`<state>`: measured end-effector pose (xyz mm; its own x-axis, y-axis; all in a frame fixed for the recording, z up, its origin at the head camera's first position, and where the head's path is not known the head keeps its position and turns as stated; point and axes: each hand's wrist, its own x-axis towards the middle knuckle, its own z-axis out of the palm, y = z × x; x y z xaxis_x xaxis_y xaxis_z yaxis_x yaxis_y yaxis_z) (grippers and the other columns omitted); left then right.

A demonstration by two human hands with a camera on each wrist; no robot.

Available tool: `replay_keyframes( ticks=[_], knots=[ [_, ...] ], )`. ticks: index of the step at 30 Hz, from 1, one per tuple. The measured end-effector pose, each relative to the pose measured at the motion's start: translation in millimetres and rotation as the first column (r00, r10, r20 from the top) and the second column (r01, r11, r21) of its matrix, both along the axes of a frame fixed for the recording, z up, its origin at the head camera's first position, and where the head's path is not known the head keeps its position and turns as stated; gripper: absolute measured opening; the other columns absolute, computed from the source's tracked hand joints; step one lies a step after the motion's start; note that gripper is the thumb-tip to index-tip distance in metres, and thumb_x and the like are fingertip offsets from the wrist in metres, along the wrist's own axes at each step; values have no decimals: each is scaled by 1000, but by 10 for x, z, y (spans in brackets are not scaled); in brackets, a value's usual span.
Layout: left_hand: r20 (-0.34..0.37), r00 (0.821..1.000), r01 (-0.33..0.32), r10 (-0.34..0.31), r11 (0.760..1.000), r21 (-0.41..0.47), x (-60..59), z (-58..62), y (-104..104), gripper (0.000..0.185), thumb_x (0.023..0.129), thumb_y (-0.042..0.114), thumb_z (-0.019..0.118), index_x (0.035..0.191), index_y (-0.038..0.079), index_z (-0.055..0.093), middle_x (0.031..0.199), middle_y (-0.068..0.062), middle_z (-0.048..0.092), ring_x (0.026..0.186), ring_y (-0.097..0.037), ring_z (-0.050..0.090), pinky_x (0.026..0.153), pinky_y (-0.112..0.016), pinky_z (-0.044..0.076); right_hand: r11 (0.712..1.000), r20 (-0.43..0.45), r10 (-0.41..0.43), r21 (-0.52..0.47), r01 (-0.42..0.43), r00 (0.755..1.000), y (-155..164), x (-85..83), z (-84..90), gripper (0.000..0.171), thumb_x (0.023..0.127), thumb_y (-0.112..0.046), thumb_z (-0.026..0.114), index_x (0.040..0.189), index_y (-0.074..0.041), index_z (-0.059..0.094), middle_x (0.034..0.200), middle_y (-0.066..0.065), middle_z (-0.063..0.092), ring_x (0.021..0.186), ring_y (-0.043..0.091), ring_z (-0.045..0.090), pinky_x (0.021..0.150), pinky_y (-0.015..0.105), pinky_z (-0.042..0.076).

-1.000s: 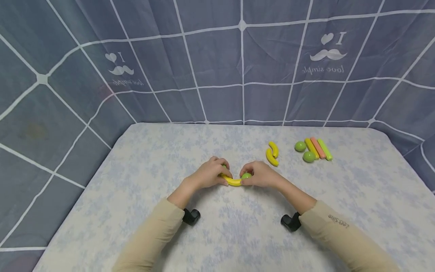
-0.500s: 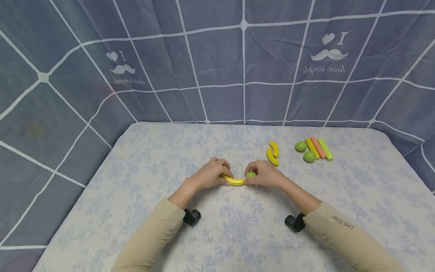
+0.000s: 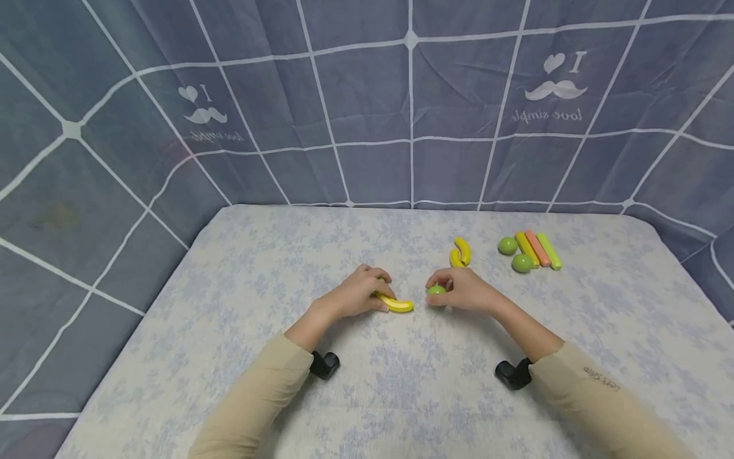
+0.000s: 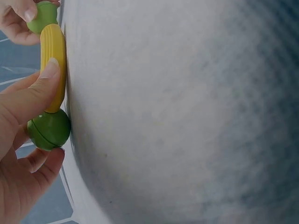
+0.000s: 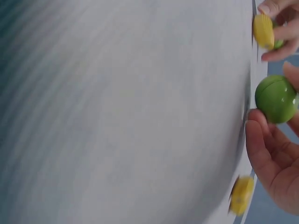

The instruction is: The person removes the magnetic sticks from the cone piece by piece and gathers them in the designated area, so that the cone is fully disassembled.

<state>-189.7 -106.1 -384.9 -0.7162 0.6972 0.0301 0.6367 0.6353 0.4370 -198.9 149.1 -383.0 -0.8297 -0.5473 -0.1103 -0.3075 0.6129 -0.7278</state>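
My left hand (image 3: 357, 292) is at the middle of the table, its thumb on a curved yellow banana-shaped piece (image 3: 399, 306). In the left wrist view a green ball (image 4: 49, 129) with a seam sits against that piece's near end, with fingers around it. My right hand (image 3: 469, 292) pinches another green ball (image 5: 275, 99) between thumb and fingers, a short gap to the right of the yellow piece's free end. Only part of this ball shows in the head view.
Behind my right hand lie two more curved yellow pieces (image 3: 462, 250), the nearer one partly covered. Farther right are two green balls (image 3: 522, 263) beside a yellow stick (image 3: 527, 249), an orange stick (image 3: 537, 248) and a lime-green stick (image 3: 548, 251). A tile-patterned curtain (image 3: 367, 115) hangs behind the table.
My right hand has moved right with its green ball, away from the yellow piece's end, opening a gap. My left hand has stayed nearly still with its yellow piece.
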Motion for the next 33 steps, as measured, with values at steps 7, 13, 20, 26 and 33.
replay_keyframes(
  ticks=[7, 13, 20, 26, 33],
  knots=[
    [11, 1000, 1, -1, 1000, 10, 14, 10, -19, 23, 80, 18, 72, 102, 11, 72, 125, -13, 54, 115, -31, 44, 97, -43, 35, 1000, -46, -25, 15, 26, 999, 352, 9, 0, 32, 82, -25, 72, 105, -4, 66, 92, 6, 57, 74, 16, 53, 62, 30, 46],
    [32, 999, -10, 10, 1000, 17, 12, 1, -19, 24, 81, 18, 72, 103, 11, 72, 126, -13, 54, 116, -32, 43, 98, -44, 34, 993, -35, -120, 13, 120, 992, 658, 34, 34, 39, 82, -29, 72, 110, -3, 64, 104, 13, 59, 80, 19, 57, 63, 31, 48],
    [36, 999, -6, 6, 1000, 18, 5, 22, -13, 24, 81, 18, 72, 104, 11, 72, 126, -13, 53, 117, -32, 42, 98, -44, 34, 979, -81, -189, 61, 194, 979, 890, 70, 101, 40, 82, -27, 72, 110, 0, 63, 104, 16, 60, 86, 25, 58, 70, 35, 49],
    [33, 999, 6, -6, 1000, 12, -25, 16, -16, 23, 81, 18, 72, 103, 11, 72, 125, -13, 54, 117, -32, 43, 99, -44, 33, 972, -131, -209, 78, 220, 969, 1039, 61, 94, 39, 82, -25, 73, 108, 2, 63, 102, 17, 61, 90, 30, 58, 75, 39, 49],
    [50, 999, 6, -8, 999, 32, -37, 8, -31, 24, 81, 19, 72, 103, 12, 72, 124, -12, 55, 116, -31, 44, 99, -44, 33, 961, -126, -245, 98, 258, 961, 1185, 18, 82, 43, 81, -27, 73, 109, 4, 63, 102, 18, 59, 93, 32, 56, 76, 40, 49]
  ],
)
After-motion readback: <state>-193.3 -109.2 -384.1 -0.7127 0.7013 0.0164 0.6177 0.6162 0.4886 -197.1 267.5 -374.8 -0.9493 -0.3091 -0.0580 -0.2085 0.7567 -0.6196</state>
